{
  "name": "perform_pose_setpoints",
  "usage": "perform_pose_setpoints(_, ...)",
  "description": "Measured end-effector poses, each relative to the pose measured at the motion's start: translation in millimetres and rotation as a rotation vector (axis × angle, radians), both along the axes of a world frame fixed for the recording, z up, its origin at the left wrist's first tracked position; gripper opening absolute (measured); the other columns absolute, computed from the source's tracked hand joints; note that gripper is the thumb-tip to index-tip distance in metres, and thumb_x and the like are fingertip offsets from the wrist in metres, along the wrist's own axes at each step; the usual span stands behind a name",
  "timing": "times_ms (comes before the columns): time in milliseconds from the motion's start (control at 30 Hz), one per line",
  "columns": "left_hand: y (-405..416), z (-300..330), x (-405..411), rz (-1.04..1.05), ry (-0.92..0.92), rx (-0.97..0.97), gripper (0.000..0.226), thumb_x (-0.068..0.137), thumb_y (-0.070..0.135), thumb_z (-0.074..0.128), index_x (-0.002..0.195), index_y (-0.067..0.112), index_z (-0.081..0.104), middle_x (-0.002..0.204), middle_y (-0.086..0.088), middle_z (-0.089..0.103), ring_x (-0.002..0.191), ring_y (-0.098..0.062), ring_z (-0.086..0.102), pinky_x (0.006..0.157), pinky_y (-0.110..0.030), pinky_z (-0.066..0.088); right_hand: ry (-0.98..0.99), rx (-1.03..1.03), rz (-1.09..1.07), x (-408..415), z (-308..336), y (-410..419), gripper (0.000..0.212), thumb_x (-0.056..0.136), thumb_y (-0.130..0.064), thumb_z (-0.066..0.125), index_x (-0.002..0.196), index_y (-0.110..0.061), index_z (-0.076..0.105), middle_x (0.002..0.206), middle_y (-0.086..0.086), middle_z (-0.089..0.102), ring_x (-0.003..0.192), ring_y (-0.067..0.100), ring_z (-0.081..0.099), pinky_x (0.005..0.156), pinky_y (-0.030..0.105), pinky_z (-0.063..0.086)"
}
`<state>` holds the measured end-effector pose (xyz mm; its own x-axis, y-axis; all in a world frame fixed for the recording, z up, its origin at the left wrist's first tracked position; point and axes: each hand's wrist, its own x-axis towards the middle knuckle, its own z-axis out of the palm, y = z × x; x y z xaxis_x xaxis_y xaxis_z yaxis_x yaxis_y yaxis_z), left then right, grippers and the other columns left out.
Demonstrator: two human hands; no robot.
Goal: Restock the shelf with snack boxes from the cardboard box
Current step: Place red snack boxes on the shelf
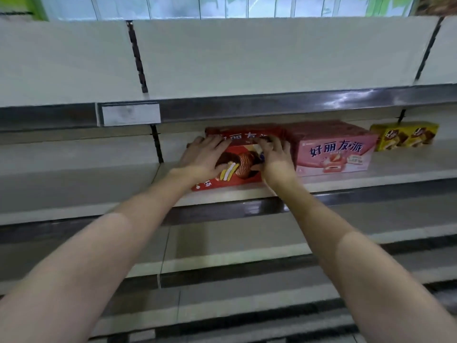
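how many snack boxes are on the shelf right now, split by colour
red box: 1, with the left hand and right hand on its front
pink box: 1
yellow box: 1
total: 3

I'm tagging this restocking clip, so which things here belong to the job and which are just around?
Job:
red snack box, under both hands
left hand
right hand
pink snack box
yellow snack box
shelf

Just around:
blank price tag holder
lower shelves
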<state>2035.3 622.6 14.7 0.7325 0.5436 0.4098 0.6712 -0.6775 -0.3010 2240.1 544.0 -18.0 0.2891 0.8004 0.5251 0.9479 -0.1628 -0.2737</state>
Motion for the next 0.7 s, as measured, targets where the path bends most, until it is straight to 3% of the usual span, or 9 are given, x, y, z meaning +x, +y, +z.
perform_pose_setpoints(233,11.2,-12.7,4.7,0.044,0.024,-0.012,0.108,0.081,0.051,0.073,0.158,0.021,0.004,0.165,-0.003,0.014,0.149,-0.025,0.016,0.121,-0.041,0.013,-0.053,-0.073,-0.078,14.8,9.0,9.7,0.078,0.084,-0.035,0.076,0.15,-0.024,0.036,0.153,0.017,0.032,0.136,0.043,0.029,0.116,0.047,0.023)
perform_pose_setpoints(467,21.1,-18.1,25.8,0.028,-0.077,0.023,0.1,0.074,0.028,0.079,0.155,0.021,0.021,0.157,-0.007,0.031,0.141,-0.029,0.032,0.115,-0.043,0.021,-0.036,-0.09,-0.103,24.8,10.6,22.6,0.078,0.081,-0.033,0.079,0.147,-0.023,0.039,0.154,0.017,0.03,0.136,0.044,0.029,0.115,0.047,0.022)
perform_pose_setpoints(633,24.8,-17.9,28.2,0.058,-0.101,-0.02,0.101,0.071,0.031,0.084,0.153,0.025,0.025,0.153,-0.018,0.034,0.139,-0.037,0.033,0.115,-0.044,0.025,-0.03,-0.098,-0.113,24.1,12.8,24.5,0.075,0.081,-0.03,0.079,0.145,-0.023,0.04,0.15,0.017,0.032,0.133,0.044,0.032,0.115,0.047,0.024)
perform_pose_setpoints(700,23.5,-16.4,29.6,0.069,-0.129,-0.028,0.092,0.075,0.038,0.081,0.149,0.026,0.028,0.149,-0.017,0.038,0.136,-0.036,0.035,0.113,-0.043,0.027,-0.011,-0.106,-0.11,23.4,13.9,23.2,0.076,0.081,-0.029,0.079,0.145,-0.024,0.039,0.15,0.016,0.031,0.132,0.044,0.031,0.115,0.047,0.024)
